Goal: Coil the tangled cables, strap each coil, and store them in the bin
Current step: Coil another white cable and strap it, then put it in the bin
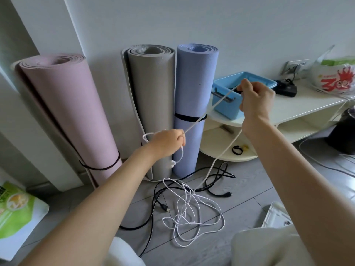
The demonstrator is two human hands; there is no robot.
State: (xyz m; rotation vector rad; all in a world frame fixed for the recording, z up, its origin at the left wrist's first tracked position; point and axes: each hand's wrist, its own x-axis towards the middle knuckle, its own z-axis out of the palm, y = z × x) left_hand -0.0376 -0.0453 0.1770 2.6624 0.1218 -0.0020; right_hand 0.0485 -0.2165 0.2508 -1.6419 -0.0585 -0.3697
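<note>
Both hands' fingers pinching white cable (199, 120), taut between left hand (167, 142), right hand (255, 100)

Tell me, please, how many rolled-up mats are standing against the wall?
3. The pink mat leans at the left, the grey mat stands in the middle, and the blue mat stands right beside it, next to the low shelf. None seems hidden.

Single head view, looking forward and down past both outstretched forearms onto the floor (240, 191) close below, mats (151, 96) against the wall beyond.
</note>
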